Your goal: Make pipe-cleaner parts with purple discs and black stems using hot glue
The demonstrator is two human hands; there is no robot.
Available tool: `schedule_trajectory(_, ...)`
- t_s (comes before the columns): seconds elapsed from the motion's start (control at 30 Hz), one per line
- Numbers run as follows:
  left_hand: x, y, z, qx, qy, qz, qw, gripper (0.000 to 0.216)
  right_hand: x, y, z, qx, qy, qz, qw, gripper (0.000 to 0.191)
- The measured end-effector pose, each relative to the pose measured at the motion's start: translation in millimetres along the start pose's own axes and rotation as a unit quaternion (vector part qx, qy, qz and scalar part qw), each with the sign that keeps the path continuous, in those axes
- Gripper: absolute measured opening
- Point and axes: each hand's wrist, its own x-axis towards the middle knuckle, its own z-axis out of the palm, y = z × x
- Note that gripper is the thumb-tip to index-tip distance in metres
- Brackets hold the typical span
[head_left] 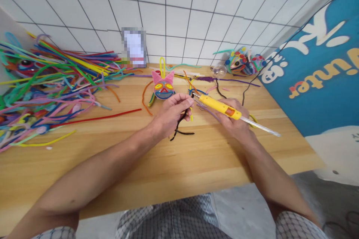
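Between the thumb and fingers of my left hand (pixel 175 111) is a black pipe cleaner (pixel 179 122), its lower end dangling over the table. My right hand (pixel 234 119) is wrapped round a yellow hot glue gun (pixel 220 106), with a clear glue stick (pixel 262 127) jutting from its back. The gun's nozzle points left and sits close to my left fingertips; whether it touches the pipe cleaner I cannot tell. Just beyond my left hand stands a cat-like ornament (pixel 164 89) with pink ears and a yellow loop.
A large heap of colourful pipe cleaners (pixel 50 93) covers the table's left side. A blurred-out phone (pixel 134 47) leans on the tiled wall. At the back right are a clear ball (pixel 219 71) and a decorated colourful figure (pixel 242 61). A black cord (pixel 254 78) runs down towards my right hand.
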Motion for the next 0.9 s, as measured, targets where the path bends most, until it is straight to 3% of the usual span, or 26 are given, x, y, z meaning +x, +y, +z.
schedule_trajectory(0.9,0.0,-0.8,-1.0,0.001,-0.003,0.003,1.0,0.015,-3.5,2.8,1.4,-0.005,0.004,0.012,1.0,0.019)
